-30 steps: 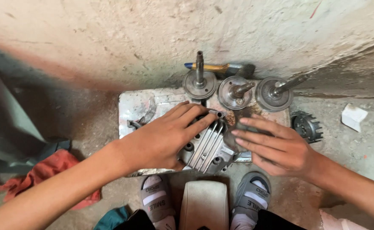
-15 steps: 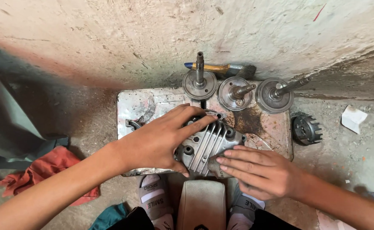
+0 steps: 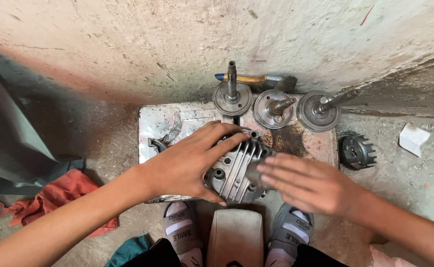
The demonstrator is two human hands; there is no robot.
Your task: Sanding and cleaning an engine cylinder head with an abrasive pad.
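On the stained metal plate [image 3: 177, 123] lies a grey finned aluminium cylinder head [image 3: 237, 168] — left hand [image 3: 187, 163] clamps its left side, fingers spread over fins; right hand [image 3: 311, 185] flat, open — fingertips touch its right edge.

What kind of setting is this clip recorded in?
Probably a small floor-level engine repair workshop: a finned metal cylinder head on a stained metal plate, three shaft-and-disc parts along a rough wall, bare concrete floor.
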